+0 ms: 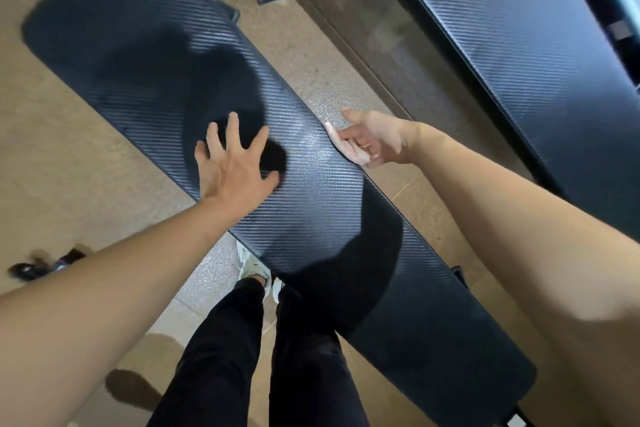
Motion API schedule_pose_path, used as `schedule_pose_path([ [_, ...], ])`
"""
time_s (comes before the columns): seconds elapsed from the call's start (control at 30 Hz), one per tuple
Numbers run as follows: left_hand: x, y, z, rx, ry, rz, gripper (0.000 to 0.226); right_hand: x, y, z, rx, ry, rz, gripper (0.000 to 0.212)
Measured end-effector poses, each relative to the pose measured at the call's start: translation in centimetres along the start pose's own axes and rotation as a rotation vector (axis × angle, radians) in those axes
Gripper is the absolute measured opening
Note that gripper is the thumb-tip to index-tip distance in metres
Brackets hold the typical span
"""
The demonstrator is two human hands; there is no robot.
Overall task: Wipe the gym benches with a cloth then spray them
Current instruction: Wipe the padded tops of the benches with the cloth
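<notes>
Tan floor (62, 163), two black benches (311, 191) (502, 45), left hand (233, 166), right hand (372, 140), both bare.

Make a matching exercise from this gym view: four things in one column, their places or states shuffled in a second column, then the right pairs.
1. left hand
2. right hand
3. second bench
4. white shoe

A. upper right of the view
B. fingers spread over the near bench
C. on the floor, by the person's legs
D. at the near bench's right edge, fingers loosely curled

Pairs: 1-B, 2-D, 3-A, 4-C
</notes>
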State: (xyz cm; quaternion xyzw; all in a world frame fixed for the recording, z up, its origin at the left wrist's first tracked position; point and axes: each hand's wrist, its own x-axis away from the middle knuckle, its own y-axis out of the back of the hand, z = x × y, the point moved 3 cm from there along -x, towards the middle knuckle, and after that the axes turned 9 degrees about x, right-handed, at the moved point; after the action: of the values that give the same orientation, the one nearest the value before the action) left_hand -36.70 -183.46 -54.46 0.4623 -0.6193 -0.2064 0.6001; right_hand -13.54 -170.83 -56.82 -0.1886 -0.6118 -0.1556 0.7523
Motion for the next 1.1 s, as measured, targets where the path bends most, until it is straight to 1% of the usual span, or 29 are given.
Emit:
schedule_pose_path([
  [0.07, -1.1, 1.0, 1.5, 0.003, 0.081, 0.002, 0.084, -0.2, -0.1, 0.9, -0.067, 0.037, 0.062, 0.052],
  [0.1, -1.7, 1.5, 2.1, 0.004, 0.099, 0.007, 0.084, -0.1, -0.1, 1.4, -0.095, 0.059, 0.092, 0.049],
  [0.2, -3.7, 3.1, 3.3, -0.006, 0.085, 0.025, 0.083, -0.3, 0.5, 2.5, -0.115, 0.096, 0.129, 0.056],
  [0.3, -5.4, 4.7, 3.5, -0.036, 0.042, 0.038, 0.083, -0.9, 1.1, 3.7, -0.148, 0.103, 0.080, 0.079],
  [0.33, -6.0, 5.2, 3.3, -0.033, 0.030, 0.032, 0.084, -1.0, 1.4, 4.3, -0.151, 0.120, 0.067, 0.081],
  [0.4, -7.4, 6.1, 2.8, -0.020, 0.008, 0.012, 0.083, -1.1, 1.7, 5.6, -0.146, 0.134, 0.076, 0.081],
  [0.5, -9.7, 7.6, 2.5, -0.009, 0.013, 0.011, 0.083, -0.9, 1.9, 7.4, -0.113, 0.084, 0.090, 0.080],
  [0.57, -11.4, 8.4, 2.7, -0.012, 0.025, 0.006, 0.083, -0.8, 2.3, 9.0, -0.135, 0.070, 0.093, 0.080],
  [0.63, -13.1, 9.5, 3.5, -0.014, 0.039, 0.000, 0.082, -0.9, 2.5, 10.4, -0.156, 0.061, 0.084, 0.079],
  [0.77, -15.4, 12.0, 6.2, -0.029, 0.097, -0.027, 0.082, -1.4, 2.3, 13.6, -0.137, 0.059, 0.028, 0.083],
  [0.87, -16.3, 13.1, 8.2, 0.003, 0.112, -0.005, 0.082, -1.8, 2.3, 15.9, -0.147, 0.048, -0.010, 0.079],
  [0.93, -16.0, 12.9, 8.8, 0.003, 0.073, 0.013, 0.087, -2.1, 2.2, 17.5, -0.141, 0.034, -0.029, 0.077],
  [1.0, -15.6, 12.4, 9.1, -0.005, 0.030, 0.019, 0.094, -2.5, 2.2, 19.3, -0.135, 0.037, -0.050, 0.069],
  [1.07, -15.5, 12.2, 9.5, -0.002, 0.000, 0.016, 0.095, -2.6, 2.2, 21.2, -0.135, 0.039, -0.069, 0.061],
  [1.1, -15.5, 12.3, 9.8, -0.001, -0.014, 0.014, 0.094, -2.5, 2.1, 22.1, -0.136, 0.038, -0.076, 0.060],
])
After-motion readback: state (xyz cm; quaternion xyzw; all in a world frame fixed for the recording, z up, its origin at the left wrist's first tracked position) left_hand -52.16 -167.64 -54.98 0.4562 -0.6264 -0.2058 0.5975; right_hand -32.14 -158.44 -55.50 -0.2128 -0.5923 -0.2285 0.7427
